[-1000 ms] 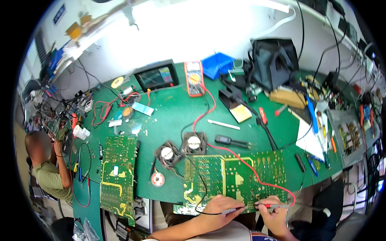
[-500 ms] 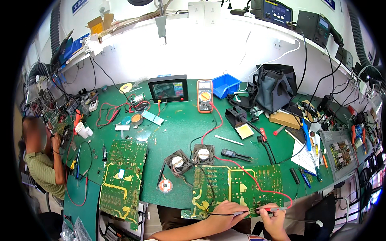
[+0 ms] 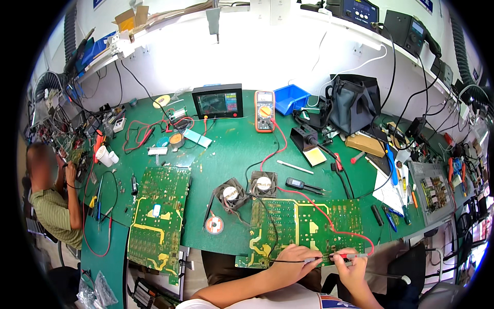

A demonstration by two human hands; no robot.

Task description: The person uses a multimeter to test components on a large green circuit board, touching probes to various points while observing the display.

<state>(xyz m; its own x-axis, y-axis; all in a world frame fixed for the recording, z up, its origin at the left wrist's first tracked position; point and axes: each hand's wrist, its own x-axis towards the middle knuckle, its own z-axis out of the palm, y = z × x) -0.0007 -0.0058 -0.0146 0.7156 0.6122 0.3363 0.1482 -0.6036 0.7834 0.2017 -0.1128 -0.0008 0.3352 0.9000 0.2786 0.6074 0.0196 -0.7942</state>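
A green circuit board (image 3: 337, 219) lies at the near edge of the green bench, with both my hands over its front edge. My left hand (image 3: 294, 261) is closed around a black test probe (image 3: 312, 259), and my right hand (image 3: 352, 270) pinches a red test probe (image 3: 350, 255). The two tips point toward each other close above the board; whether they touch it I cannot tell. Red and black leads run back to an orange multimeter (image 3: 265, 112). Two small fans (image 3: 263, 184) sit at the board's far edge, beside a solder spool (image 3: 214, 224).
A second circuit board (image 3: 157, 219) overhangs the bench on the left. Behind stand a black-framed screen (image 3: 218, 101), a blue bin (image 3: 292, 99), a soldering iron stand (image 3: 306, 143) and a dark bag (image 3: 354, 104). Tweezers (image 3: 303, 185) lie nearby. Another person (image 3: 54, 206) works far left.
The whole view has shifted, so the bench appears slightly higher. Both hands keep their grip on the probes, whose tips stay close together at the board's near edge.
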